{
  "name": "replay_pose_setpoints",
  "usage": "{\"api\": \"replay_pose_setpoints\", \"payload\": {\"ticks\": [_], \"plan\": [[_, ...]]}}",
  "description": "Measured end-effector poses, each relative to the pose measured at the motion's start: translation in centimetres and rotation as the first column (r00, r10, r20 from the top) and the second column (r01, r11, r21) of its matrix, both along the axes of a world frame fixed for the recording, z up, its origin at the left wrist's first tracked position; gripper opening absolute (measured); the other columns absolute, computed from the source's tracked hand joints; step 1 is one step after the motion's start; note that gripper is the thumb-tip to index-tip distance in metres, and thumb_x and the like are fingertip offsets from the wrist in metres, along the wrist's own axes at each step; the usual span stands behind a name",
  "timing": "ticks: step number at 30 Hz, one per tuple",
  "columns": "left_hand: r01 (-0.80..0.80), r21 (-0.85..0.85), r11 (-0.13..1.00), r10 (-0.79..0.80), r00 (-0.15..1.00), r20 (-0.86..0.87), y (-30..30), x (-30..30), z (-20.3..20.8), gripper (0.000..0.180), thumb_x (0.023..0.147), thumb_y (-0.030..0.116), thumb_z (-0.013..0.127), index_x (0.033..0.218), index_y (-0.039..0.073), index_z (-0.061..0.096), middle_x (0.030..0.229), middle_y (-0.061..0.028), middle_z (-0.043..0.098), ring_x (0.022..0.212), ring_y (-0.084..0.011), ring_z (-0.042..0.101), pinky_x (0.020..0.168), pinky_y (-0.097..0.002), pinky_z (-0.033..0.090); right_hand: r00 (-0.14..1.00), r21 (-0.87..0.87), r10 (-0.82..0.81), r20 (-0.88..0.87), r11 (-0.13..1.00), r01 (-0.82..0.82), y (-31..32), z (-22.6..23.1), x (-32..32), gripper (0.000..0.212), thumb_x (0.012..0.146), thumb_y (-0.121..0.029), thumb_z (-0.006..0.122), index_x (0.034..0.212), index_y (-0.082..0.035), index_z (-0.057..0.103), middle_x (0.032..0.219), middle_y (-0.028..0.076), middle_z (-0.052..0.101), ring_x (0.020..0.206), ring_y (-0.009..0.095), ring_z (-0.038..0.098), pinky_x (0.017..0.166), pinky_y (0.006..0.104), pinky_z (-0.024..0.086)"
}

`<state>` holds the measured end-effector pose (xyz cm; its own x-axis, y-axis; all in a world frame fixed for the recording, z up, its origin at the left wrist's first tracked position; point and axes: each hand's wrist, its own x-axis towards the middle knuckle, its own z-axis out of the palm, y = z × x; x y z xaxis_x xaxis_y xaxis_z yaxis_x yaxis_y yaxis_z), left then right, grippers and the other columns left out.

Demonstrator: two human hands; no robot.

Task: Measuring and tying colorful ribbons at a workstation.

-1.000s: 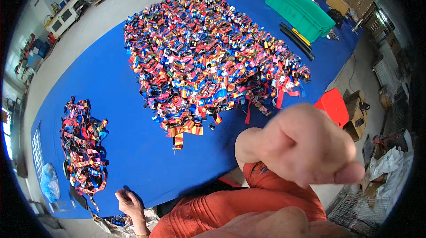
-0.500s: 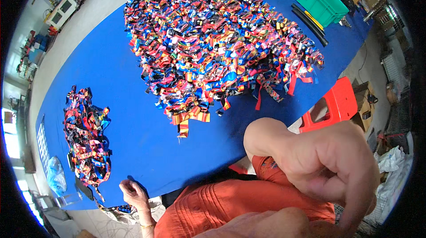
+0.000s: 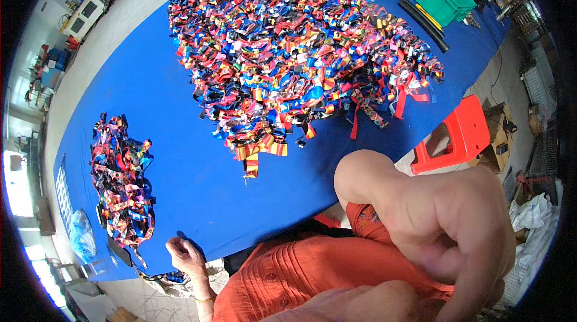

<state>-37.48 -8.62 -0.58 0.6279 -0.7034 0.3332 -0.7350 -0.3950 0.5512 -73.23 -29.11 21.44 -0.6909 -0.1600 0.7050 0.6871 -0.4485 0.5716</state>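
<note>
The large heap of printed ribbon straps [image 3: 294, 51] lies on the blue-covered desk [image 3: 198, 202]; the small strap heap [image 3: 123, 184] lies to its left and nearer the person. The left hand [image 3: 185, 257] rests at the desk edge, near-left of the large heap, fingers loosely curled, nothing visible in them. The right hand [image 3: 466, 220] is bent close to the camera, near-right of the large heap in view; whether it grips anything cannot be told. The step in hand appears to be a pause. Lifting a strap from this posture calls for opening the left hand and extending it toward either heap.
</note>
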Motion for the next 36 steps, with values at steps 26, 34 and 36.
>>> {"api": "replay_pose_setpoints", "payload": {"ticks": [26,34,36], "plan": [[0.049,-0.086,0.995,-0.049,0.999,-0.006,0.1,0.3,-0.5,0.006,0.092,0.005,0.053,0.095,0.0,0.053,0.074,-0.0098,0.058,0.065,-0.0159,0.052,0.062,-0.0288,0.046,0.97,-0.244,-0.222,0.096,0.94,0.239,-1.6,0.2,0.8,0.027,0.07,0.017,0.049,0.051,-0.003,0.049,0.053,0.003,0.055,0.049,0.013,0.059,0.06,0.0292,0.063],[0.006,-0.005,1.0,-0.006,1.0,0.019,-0.2,-0.1,0.0,0.005,0.092,0.004,0.052,0.096,0.0,0.053,0.075,-0.0095,0.058,0.066,-0.015,0.052,0.062,-0.0288,0.046,0.97,-0.049,-0.227,0.091,0.971,0.233,-0.4,0.3,1.1,0.028,0.065,0.018,0.048,0.05,-0.006,0.047,0.051,0.001,0.052,0.048,0.011,0.054,0.06,0.0313,0.062],[0.014,-0.029,0.999,-0.014,1.0,0.0,0.1,0.2,-0.4,0.005,0.092,0.004,0.052,0.095,0.0,0.053,0.075,-0.0096,0.058,0.066,-0.0148,0.052,0.062,-0.0287,0.046,0.964,-0.133,-0.217,0.154,0.962,0.238,-0.8,0.5,1.3,0.028,0.066,0.018,0.049,0.05,-0.006,0.047,0.051,0.001,0.052,0.049,0.012,0.056,0.061,0.0308,0.062]]}}
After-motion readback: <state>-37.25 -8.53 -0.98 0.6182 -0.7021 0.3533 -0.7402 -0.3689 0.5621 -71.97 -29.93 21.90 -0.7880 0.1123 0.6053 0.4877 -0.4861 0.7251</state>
